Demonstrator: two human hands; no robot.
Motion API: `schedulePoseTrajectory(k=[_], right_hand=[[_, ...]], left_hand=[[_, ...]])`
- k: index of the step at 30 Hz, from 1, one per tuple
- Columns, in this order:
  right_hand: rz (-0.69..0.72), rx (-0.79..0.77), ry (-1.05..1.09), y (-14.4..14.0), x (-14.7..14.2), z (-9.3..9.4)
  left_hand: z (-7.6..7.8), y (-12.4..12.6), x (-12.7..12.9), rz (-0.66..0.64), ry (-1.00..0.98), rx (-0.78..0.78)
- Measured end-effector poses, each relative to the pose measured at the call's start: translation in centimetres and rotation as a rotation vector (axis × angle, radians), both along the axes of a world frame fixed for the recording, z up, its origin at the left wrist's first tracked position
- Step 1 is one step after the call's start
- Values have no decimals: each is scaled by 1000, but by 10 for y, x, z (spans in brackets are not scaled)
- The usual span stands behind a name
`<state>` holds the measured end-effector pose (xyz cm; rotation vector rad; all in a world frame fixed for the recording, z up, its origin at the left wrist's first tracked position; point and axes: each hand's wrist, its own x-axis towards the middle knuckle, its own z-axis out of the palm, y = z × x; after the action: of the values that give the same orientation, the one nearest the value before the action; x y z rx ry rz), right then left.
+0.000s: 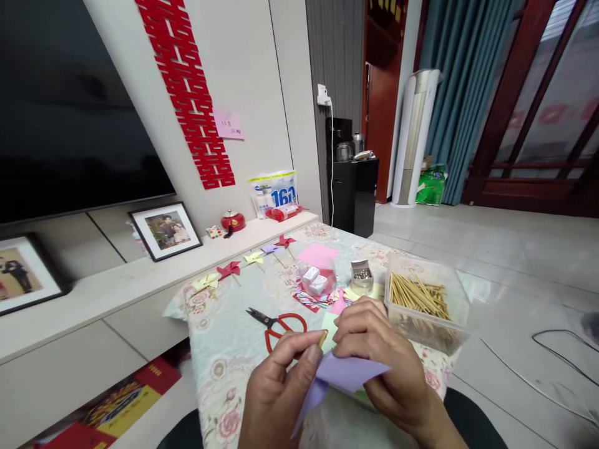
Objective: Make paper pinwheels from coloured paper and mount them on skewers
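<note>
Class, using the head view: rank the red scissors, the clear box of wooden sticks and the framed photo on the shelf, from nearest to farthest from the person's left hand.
1. Red scissors: on the table just beyond the left hand.
2. Clear box of wooden sticks: across on the right side, past the right hand.
3. Framed photo: far left, leaning against the wall on the shelf.

Scissors (277, 324) lie left of stick box (427, 304).

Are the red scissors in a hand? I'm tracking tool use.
No, the red scissors lie on the table while both hands hold purple paper.
</note>
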<state>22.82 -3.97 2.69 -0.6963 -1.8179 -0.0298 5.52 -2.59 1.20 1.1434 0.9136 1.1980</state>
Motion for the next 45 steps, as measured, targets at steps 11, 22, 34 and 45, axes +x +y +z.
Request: schedulePoseTrajectory(k=[11,22,34,45], right_hand=[[-10,-5,11,1,-1,1],[11,-32,18,2,-1,2],[26,-63,6,2,0,-1],[38,-90,-5,3,0,-3]], left_hand=[[11,-3,-1,-31,53,113],[16,-1,-6,-104,105,194],[16,-8,1,3,64,135],[13,1,-10,-90,171,301]])
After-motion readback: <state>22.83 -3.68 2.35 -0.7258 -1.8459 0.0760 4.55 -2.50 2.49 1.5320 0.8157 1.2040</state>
